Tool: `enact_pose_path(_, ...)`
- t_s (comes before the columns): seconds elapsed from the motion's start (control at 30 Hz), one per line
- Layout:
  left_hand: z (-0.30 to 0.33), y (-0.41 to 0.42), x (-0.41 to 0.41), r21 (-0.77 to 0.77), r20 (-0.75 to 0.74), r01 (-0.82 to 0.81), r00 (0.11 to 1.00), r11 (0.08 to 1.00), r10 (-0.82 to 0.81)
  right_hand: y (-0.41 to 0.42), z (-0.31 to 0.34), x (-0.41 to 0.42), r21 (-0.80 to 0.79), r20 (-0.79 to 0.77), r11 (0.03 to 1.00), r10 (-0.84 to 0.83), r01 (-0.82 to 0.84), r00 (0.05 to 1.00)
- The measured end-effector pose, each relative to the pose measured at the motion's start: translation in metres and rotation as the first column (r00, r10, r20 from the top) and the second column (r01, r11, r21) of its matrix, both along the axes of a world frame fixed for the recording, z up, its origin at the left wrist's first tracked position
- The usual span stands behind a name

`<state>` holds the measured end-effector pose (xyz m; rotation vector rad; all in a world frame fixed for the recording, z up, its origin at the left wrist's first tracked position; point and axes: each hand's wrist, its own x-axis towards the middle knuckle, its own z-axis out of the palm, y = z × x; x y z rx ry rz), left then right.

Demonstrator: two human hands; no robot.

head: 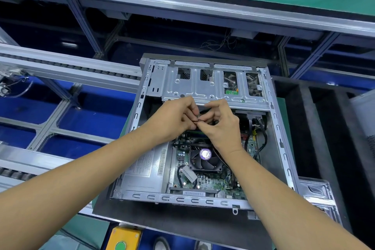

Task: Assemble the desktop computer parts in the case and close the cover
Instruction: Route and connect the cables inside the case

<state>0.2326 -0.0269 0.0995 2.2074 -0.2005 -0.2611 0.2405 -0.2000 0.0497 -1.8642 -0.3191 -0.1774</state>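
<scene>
Forearms reach in from six o'clock and meet over the open case (142, 95), which lies on its side on a dark pad (182, 223) with its cover off. Both hands work the same small thing: a dark cable end (199, 118) held between them at the centre of the case, just below the edge of the silver drive cage (203, 85). Left hand (174, 118) pinches it from nine o'clock, right hand (220, 123) from three o'clock, fingers of both curled tight on it and nearly touching. Too little of the cable shows to be sure of its line; what I can see seems to run roughly nine to three, from one hand to the other. Which way its plug faces, I cannot tell.

Neither hand is clearly nearer; they share it evenly. Its socket most likely sits on the motherboard (205, 182) toward six o'clock, past the cooler fan (205, 158), so I judge the next move goes downward and toward the person.

Farther out, black cables (262, 138) hang at three o'clock inside the case. A roller conveyor (71, 67) runs off at ten o'clock, and a yellow button box (123, 237) sits at six.
</scene>
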Motion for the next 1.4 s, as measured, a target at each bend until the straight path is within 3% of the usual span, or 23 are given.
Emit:
enact_pose_path(0.3,-0.007,-0.007,-0.005,0.242,0.175,-0.044,0.985,0.969,0.001,-0.001,-0.002,-0.001,0.002,-0.074,1.000,-0.014,0.014,0.997)
enact_pose_path(0.43,-0.005,-0.008,-0.005,0.296,0.197,-0.050,0.980,0.954,-0.010,-0.002,-0.001,-0.001,-0.087,-0.088,0.996,-0.034,0.027,0.995)
enact_pose_path(0.6,0.002,-0.021,-0.004,0.541,0.296,-0.058,0.947,0.839,-0.125,-0.001,0.008,-0.005,-0.237,0.020,0.969,-0.059,0.063,0.998)
enact_pose_path(0.77,0.007,-0.025,-0.002,0.626,0.292,-0.063,0.943,0.777,-0.159,-0.002,0.013,-0.008,-0.339,0.124,0.934,-0.076,0.114,0.989)
enact_pose_path(0.9,0.007,-0.025,-0.003,0.635,0.342,-0.131,0.932,0.761,-0.124,0.002,0.013,-0.007,-0.334,0.064,0.938,-0.074,0.092,0.995)
enact_pose_path(1.03,0.006,-0.019,-0.003,0.556,0.345,-0.165,0.938,0.815,-0.046,-0.002,0.008,-0.003,-0.311,0.011,0.939,-0.152,0.148,0.988)
enact_pose_path(1.17,0.004,-0.018,-0.001,0.452,0.287,-0.120,0.958,0.884,-0.017,-0.003,0.003,-0.004,-0.381,-0.011,0.919,-0.115,0.102,0.993)
enact_pose_path(1.3,0.001,-0.019,0.000,0.426,0.245,-0.102,0.970,0.899,-0.006,0.001,0.003,-0.009,-0.461,0.121,0.878,-0.079,0.126,0.990)
enact_pose_path(1.4,0.000,-0.018,0.000,0.417,0.251,-0.104,0.968,0.903,-0.005,0.001,0.006,-0.009,-0.549,0.124,0.829,-0.044,0.105,0.991)
